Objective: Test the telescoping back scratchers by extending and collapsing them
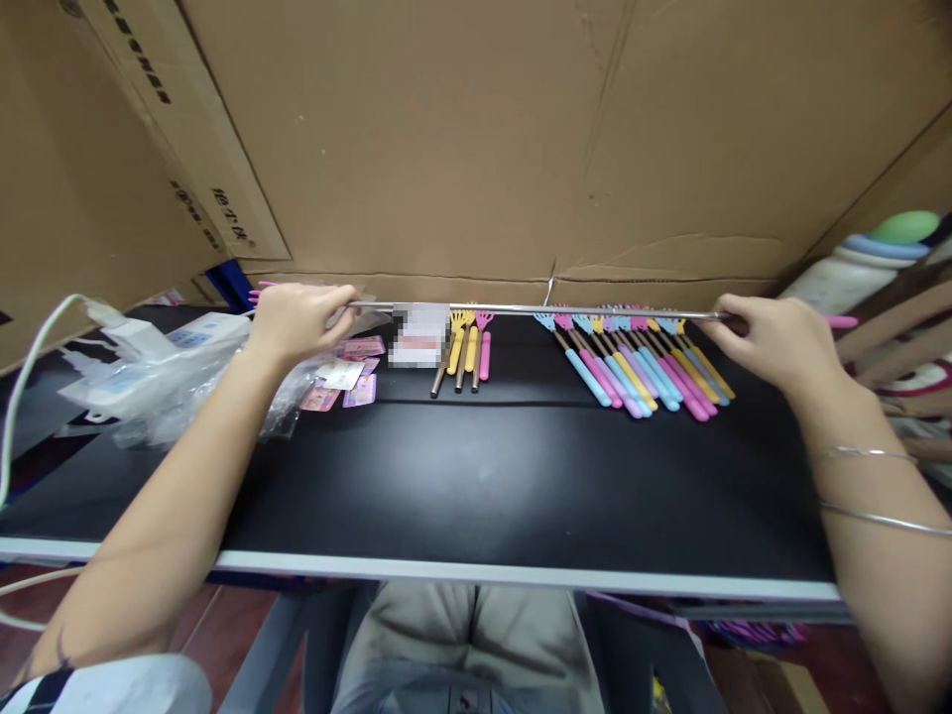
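Note:
A telescopic back scratcher is drawn out long and held level above the table's far side. My left hand is closed round its end near the pink claw, whose tips poke out past the fist. My right hand grips the other end, with the pink handle showing beyond it. Below the rod, near my right hand, several back scratchers in blue, pink, purple and yellow lie in a slanted row. A smaller group with yellow and pink claws lies left of the middle.
Clear plastic bags and a white cable lie at the left. Small printed cards are beside a blurred white packet. Cardboard walls off the back. A white bottle with a green top stands at the right.

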Available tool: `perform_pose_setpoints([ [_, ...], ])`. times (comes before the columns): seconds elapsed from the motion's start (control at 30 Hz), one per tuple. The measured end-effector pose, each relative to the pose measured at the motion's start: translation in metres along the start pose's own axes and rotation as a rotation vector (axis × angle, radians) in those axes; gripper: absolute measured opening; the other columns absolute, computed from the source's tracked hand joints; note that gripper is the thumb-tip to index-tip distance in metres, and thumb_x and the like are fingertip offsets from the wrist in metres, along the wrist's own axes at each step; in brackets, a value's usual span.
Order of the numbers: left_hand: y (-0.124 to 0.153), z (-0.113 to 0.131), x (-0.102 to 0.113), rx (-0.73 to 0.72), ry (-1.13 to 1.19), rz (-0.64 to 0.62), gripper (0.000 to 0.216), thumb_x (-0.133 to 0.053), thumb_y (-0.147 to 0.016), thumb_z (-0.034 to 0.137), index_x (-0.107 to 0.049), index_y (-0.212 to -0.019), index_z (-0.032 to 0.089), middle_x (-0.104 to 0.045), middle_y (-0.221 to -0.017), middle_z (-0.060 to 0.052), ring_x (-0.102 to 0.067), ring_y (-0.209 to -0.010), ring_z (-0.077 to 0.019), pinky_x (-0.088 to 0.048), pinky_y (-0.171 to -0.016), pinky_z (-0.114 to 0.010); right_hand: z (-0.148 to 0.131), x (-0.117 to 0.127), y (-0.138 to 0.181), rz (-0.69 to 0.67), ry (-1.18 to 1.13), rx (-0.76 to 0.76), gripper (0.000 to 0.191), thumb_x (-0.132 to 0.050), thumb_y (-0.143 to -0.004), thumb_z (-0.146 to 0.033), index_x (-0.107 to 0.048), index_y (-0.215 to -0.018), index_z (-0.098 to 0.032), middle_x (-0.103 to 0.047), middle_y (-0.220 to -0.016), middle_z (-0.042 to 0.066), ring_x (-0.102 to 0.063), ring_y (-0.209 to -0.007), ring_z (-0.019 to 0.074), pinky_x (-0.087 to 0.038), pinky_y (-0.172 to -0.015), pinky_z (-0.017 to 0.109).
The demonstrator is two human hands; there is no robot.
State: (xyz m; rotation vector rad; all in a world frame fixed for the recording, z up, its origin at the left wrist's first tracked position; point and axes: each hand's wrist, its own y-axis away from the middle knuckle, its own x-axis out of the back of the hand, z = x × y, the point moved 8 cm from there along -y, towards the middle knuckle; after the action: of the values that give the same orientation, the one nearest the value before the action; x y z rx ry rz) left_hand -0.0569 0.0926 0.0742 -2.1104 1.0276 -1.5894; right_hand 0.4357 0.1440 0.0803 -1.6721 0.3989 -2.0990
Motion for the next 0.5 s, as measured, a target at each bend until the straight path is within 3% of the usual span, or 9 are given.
perform_pose_setpoints([
  [0.23, 0.001, 0.001, -0.002, 0.013, -0.004, -0.010, 0.023, -0.040, -0.086, 0.030, -0.058, -0.077, 0.019, -0.062, -0.066, -0.001, -0.051, -0.056, -0.0154, -0.018, -0.051, -0.026, -0.007, 0.008, 0.004, 0.023, -0.004, -0.013, 0.020, -0.045, -0.076, -0.034, -0.040, -0.063, -0.020, -0.054, -0.059, 0.006, -0.035, -0.054, 0.0132, -0.020, -0.055, 0.026],
  [0.4, 0.002, 0.000, 0.001, 0.014, -0.006, 0.047, 0.019, -0.043, -0.084, 0.027, -0.058, -0.075, 0.019, -0.062, -0.065, -0.002, -0.051, -0.056, -0.0150, -0.020, -0.050, -0.026, -0.006, 0.012, 0.002, 0.043, -0.004, -0.042, 0.021, -0.046, -0.080, -0.035, -0.052, -0.068, -0.018, -0.058, -0.063, 0.010, -0.038, -0.056, 0.0132, -0.021, -0.055, 0.027],
  [0.5, 0.000, 0.018, 0.006, -0.042, -0.010, 0.084, 0.020, -0.044, -0.085, 0.027, -0.058, -0.075, 0.018, -0.062, -0.062, -0.001, -0.050, -0.054, -0.0136, -0.021, -0.049, -0.026, -0.026, 0.013, 0.004, 0.048, -0.014, 0.016, 0.025, -0.047, -0.081, -0.036, -0.059, -0.071, -0.017, -0.060, -0.063, 0.010, -0.042, -0.056, 0.0132, -0.020, -0.055, 0.027],
])
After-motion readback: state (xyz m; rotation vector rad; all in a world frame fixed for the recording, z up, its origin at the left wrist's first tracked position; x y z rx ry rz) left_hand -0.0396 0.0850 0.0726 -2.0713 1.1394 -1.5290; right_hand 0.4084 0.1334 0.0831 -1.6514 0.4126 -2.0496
